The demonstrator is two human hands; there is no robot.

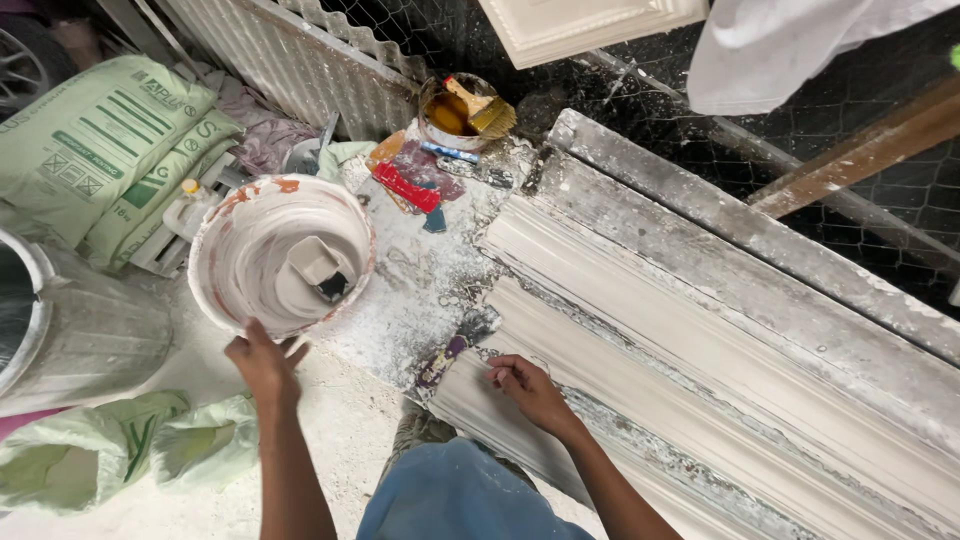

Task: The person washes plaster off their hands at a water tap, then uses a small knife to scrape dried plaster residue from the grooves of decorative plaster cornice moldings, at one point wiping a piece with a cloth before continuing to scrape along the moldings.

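Your knees in the blue shorts (455,495) sit closest to the lens at 6 o'clock, and both forearms run up from there. Your left hand (262,362) is at about 8 o'clock, fingers and thumb curled onto the near rim of the white plaster bowl (282,255) — so it's closed on the rim, holding the bowl steady. Inside, the bowl is smeared with wet white mix, and a flat scraper blade (318,268) lies in it near the middle. Honestly it looks mostly scraped down, not much mix left that I can see.

Your right hand (530,388) is just past centre toward 5 o'clock, fingers bent and pinched together against the near end of the long plaster moulding (720,350). Can't tell if you're gripping something small or only pressing on the surface. The moulding runs from there out toward 4 o'clock, and its ridged profile already looks cast and set, though the edges are crusty and the end by your fingers is ragged — my guess is you're at the touch-up stage, with the edges left to clean.

Up at 12 o'clock there's a tin (458,110) with yellowish liquid and a brush (482,108) resting in it, and a red-handled tool (406,186) just below. Green sacks (105,140) are stacked at 10 o'clock.
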